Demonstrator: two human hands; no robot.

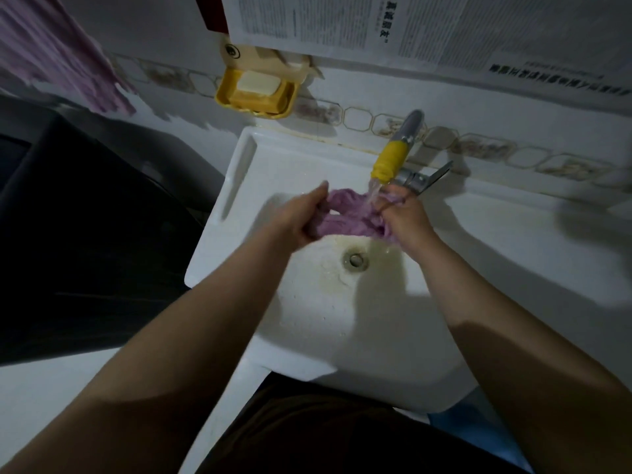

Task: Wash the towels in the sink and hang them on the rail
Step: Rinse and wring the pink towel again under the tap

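Purple towel [345,217], gripped by left hand [297,217] and right hand [407,218], under running tap [393,155] over sink [273,159].

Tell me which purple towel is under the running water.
The bunched purple towel gripped by both hands over the sink; the other towel hangs at upper left.

Your two hands, the left hand [301,217] and the right hand [407,217], were on one bunched purple towel [345,217] over one white sink [239,186] with one metal drain [356,260]. One tap [393,155] with a yellow spout ran a single stream of water. A second towel, pink [51,53], hung at upper left. One yellow soap dish [254,94] on the wall held one pale bar of soap [257,84]. At least two printed sheets [342,22] were stuck on the wall above.
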